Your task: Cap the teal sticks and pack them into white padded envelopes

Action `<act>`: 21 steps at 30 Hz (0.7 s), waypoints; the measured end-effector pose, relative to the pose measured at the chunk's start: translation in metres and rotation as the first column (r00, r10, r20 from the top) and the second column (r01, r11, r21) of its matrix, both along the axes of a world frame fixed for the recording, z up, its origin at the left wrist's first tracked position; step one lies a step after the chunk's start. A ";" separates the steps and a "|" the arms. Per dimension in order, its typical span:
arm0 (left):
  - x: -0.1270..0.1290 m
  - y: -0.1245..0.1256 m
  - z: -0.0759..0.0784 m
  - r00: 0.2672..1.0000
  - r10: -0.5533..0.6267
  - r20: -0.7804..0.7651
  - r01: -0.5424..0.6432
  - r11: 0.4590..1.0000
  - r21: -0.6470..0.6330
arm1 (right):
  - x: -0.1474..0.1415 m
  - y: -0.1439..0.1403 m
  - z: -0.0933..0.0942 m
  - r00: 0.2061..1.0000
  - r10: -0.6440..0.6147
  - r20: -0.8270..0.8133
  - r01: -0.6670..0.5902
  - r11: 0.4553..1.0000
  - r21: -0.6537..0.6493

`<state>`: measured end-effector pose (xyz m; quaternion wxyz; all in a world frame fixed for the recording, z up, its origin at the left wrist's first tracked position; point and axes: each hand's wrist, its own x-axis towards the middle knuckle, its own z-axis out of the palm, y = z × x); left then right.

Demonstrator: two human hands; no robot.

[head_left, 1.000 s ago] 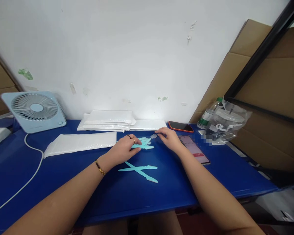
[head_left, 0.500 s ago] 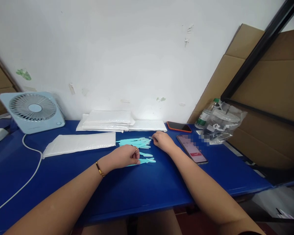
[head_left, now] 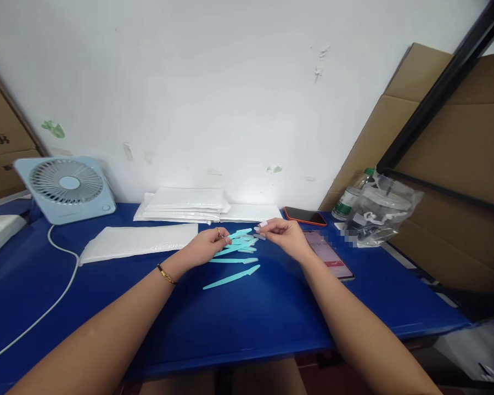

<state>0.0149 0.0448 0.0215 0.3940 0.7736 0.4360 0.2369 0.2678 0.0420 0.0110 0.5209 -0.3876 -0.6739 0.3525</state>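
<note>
Pinches a turquoise tool (head_left: 242, 233), slim and blade-shaped, between thumb and fingertips of the left hand (head_left: 206, 248), nearly closed and aiming it towards the right hand (head_left: 287, 236). Grips with the right hand, also drawn together at thumb and forefinger, a small pale piece (head_left: 257, 229), just beside the tip of that tool. Has below the left fingertips a heap of similar turquoise tools (head_left: 247, 242), closer to the back edge of the tabletop (head_left: 271, 323) than to the front edge, with two loose tools (head_left: 231, 277) on the front-edge side of it.

Shows white packets (head_left: 181, 206) stacked along the back edge, a single packet (head_left: 142, 242) towards the left edge, a blue fan (head_left: 68, 186) in the back left corner, an orange-rimmed phone (head_left: 307, 215) at the back edge, a second phone (head_left: 333, 258) partly hidden by the right wrist, and a bottle (head_left: 348, 200) beside a clear bag (head_left: 381, 211) near the back right corner
</note>
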 end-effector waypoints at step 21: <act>0.009 -0.020 0.009 0.968 0.092 -0.233 0.011 0.914 0.406 | 0.010 0.006 0.002 0.884 -0.199 0.424 0.133 0.975 0.180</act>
